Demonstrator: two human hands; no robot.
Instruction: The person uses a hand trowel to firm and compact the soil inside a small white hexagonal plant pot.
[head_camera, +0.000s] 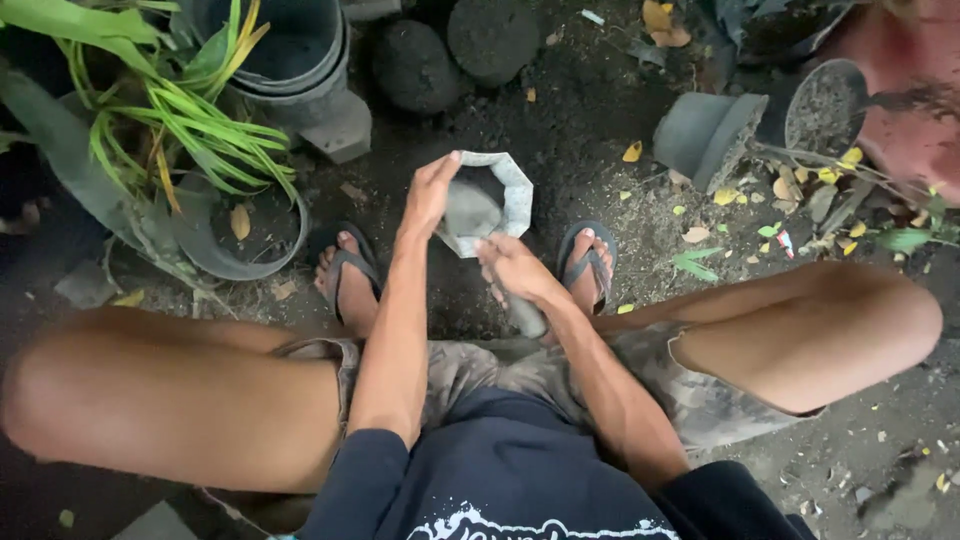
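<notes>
A small grey pot (517, 192) with an angular rim stands tilted on the dark soil between my two sandalled feet. My left hand (431, 192) grips the pot's left rim, fingers over the edge. My right hand (511, 268) is closed around the grey handle of a tool (527, 316). Its broad grey end (470, 210) reaches into the pot's mouth. I cannot tell what is inside the pot below the tool.
A leafy green plant in a dark pot (262, 262) stands at the left, with stacked dark pots (300, 70) behind it. Two round soil lumps (415, 65) lie ahead. Tipped grey pots (705, 135) and a reddish pot (905, 110) sit at the right, among fallen leaves.
</notes>
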